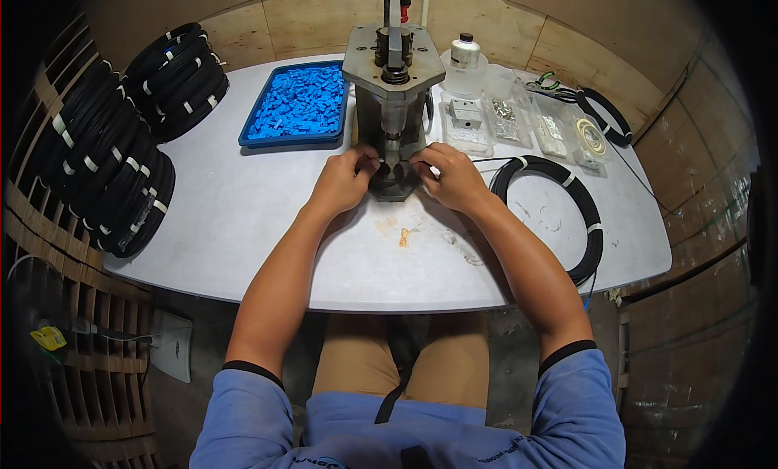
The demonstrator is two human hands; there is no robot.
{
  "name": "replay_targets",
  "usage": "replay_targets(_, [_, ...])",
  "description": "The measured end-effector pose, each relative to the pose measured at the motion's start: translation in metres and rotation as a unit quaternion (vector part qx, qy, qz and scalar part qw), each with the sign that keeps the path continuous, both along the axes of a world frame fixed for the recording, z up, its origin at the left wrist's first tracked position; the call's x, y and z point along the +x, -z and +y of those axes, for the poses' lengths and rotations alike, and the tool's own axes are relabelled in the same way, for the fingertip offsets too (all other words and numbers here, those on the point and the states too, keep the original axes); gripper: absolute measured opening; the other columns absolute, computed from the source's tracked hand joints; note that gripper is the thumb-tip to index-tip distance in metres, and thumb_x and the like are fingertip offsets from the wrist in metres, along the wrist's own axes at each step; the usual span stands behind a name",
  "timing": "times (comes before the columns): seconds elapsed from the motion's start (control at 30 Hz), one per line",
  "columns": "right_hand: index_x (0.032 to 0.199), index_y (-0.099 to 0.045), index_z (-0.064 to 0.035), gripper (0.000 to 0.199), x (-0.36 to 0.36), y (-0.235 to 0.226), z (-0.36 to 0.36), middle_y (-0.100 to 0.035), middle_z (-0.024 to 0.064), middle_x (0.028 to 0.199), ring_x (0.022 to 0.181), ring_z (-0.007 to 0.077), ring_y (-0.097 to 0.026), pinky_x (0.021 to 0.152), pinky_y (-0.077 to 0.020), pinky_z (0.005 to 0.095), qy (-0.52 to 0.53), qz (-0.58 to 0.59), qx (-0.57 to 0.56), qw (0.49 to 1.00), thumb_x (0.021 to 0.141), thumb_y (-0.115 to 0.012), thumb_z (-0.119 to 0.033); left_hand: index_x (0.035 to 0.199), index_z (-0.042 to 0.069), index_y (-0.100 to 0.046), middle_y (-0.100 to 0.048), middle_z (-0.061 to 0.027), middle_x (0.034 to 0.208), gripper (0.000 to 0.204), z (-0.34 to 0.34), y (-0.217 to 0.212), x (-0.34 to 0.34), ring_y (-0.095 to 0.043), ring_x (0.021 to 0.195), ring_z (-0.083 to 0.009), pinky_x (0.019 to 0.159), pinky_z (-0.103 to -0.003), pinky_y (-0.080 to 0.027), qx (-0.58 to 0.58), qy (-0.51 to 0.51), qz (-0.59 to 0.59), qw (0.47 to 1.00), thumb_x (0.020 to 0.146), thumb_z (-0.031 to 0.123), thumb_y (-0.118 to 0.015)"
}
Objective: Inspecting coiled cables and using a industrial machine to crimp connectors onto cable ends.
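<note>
**A:** Where are the hands right now?

**B:** Both sit at the foot of the grey metal bench press in the middle of the pale grey tabletop. The left hand has its fingers curled in and pinched at the left of the press's dark base; the right hand is pinched the same way on the right. Something small is held between them under the ram, but it is too small and too hidden to name. A thin black cable runs from the right hand toward the black cable coil with white ties lying just beside that forearm.

**B:** So the work sits at the press base, between the fingertips.

**A:** How would you do this step well?

**B:** My judgement: keep the piece seated square in the die, hold it by its sides only, and keep fingertips out from under the ram. The cable should lie slack, so the coil doesn't tug the end out of line.

**A:** What else is around?

**B:** A blue plastic tray of small blue moulded parts stands left of the press, touching or nearly touching it. Clear plastic boxes of small metal pieces and a small clear bottle with a dark cap stand to its right. Stacked black cable coils with white ties hang over the table's left edge, well apart from the hands.
</note>
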State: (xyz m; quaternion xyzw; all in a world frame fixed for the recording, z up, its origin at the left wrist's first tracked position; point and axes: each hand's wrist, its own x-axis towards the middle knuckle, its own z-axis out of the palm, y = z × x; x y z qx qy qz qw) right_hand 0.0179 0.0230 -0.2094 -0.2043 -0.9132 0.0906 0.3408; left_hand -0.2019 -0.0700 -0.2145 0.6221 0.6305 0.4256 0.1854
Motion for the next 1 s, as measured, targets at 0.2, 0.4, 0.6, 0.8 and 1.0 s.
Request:
replay_targets(0.2, [0.101, -0.069, -0.0081, 0.018, -0.0011, -0.0002, -0.0013, -0.067, 0.0095, 0.09, 0.085, 0.03, -0.066, 0.075, -0.0542, 0.0382, 0.012, -0.006, 0.005, 1.0, 0.084, -0.067, -0.003, 0.108, 0.0, -0.066, -0.072, -0.0156, 0.093, 0.019, 0.0003, 0.0018, -0.0012, -0.07, 0.087, -0.0264, 0.083, -0.036, -0.053, -0.001, 0.0, -0.003, 1.0, 0.093, 0.012, -0.062])
replay_targets(0.4, [0.101, -0.07, -0.0079, 0.018, 0.0, 0.0032, 0.0028, -0.068, 0.0096, 0.091, 0.085, 0.0298, -0.066, 0.076, -0.0542, 0.0382, -0.008, 0.006, 0.006, 1.0, 0.084, -0.067, -0.003, 0.108, 0.001, -0.066, -0.073, -0.0155, 0.093, 0.019, 0.0002, 0.0017, 0.0005, -0.07, 0.087, -0.0262, 0.083, -0.036, -0.053, 0.003, -0.007, -0.002, 1.0, 0.093, 0.013, -0.062])
replay_targets(0.6, [0.1, -0.07, -0.0072, 0.019, -0.0007, 0.0024, 0.0023, -0.068, 0.01, 0.089, 0.086, 0.0295, -0.066, 0.077, -0.054, 0.0373, -0.003, 0.003, 0.009, 1.0, 0.083, -0.067, -0.003, 0.108, 0.001, -0.066, -0.072, -0.0158, 0.093, 0.019, -0.0003, 0.0, 0.0, -0.07, 0.087, -0.0264, 0.082, -0.035, -0.052, -0.005, -0.005, -0.006, 1.0, 0.093, 0.013, -0.062])
replay_targets(0.8, [0.101, -0.07, -0.0072, 0.019, -0.0003, 0.0017, 0.0025, -0.068, 0.0102, 0.09, 0.086, 0.0294, -0.066, 0.077, -0.0539, 0.0374, -0.01, 0.007, 0.008, 1.0, 0.082, -0.067, -0.003, 0.107, 0.001, -0.066, -0.072, -0.0158, 0.093, 0.019, 0.0008, 0.0021, -0.0008, -0.07, 0.087, -0.0262, 0.082, -0.036, -0.052, -0.002, -0.003, -0.006, 1.0, 0.093, 0.012, -0.062])
replay_targets(1.0, [0.101, -0.069, -0.0072, 0.019, -0.0004, 0.0017, 0.0013, -0.067, 0.0102, 0.09, 0.086, 0.0297, -0.065, 0.076, -0.0539, 0.0377, -0.004, 0.007, 0.004, 1.0, 0.082, -0.066, -0.003, 0.107, 0.001, -0.066, -0.072, -0.016, 0.093, 0.019, 0.0017, 0.0043, -0.0022, -0.07, 0.087, -0.026, 0.083, -0.035, -0.052, 0.007, 0.004, -0.013, 1.0, 0.093, 0.012, -0.062])
